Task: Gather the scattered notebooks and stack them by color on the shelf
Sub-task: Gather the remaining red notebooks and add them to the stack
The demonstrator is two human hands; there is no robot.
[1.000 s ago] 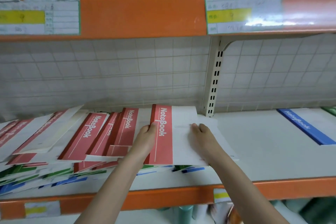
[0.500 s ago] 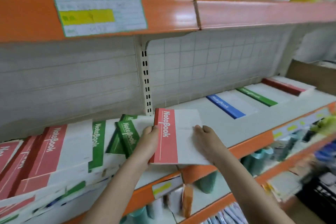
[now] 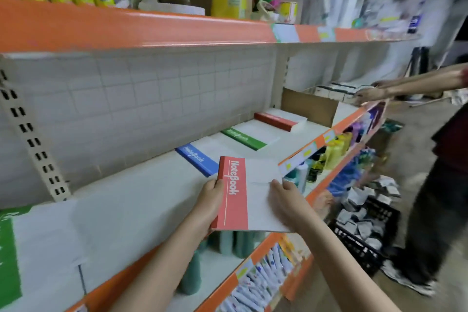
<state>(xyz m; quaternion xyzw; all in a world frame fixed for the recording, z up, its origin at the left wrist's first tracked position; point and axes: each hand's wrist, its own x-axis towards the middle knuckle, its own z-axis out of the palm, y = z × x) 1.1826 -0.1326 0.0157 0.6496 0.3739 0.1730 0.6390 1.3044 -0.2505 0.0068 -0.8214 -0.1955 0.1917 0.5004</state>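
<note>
Red notebooks off the pile, carried toward the sorted stacks.

A second ago the bundle lay on the scattered heap; now my left hand [image 3: 209, 199] grips the red notebooks [image 3: 247, 197] at the spine and my right hand [image 3: 285, 200] clasps the white cover, held above the shelf [image 3: 141, 200]. Ahead of my hands lie blue stack [image 3: 196, 159], green stack [image 3: 243, 138], then red stack [image 3: 277, 120], their destination.

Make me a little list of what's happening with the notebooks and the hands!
held: red notebook
left hand: grips its red spine edge
right hand: fingers on its white cover
where: above the shelf front edge, not set down
stacks on shelf: blue stack, then green stack, then red stack farthest
likely goal: the red stack
also there: another person's arm reaching in
</note>
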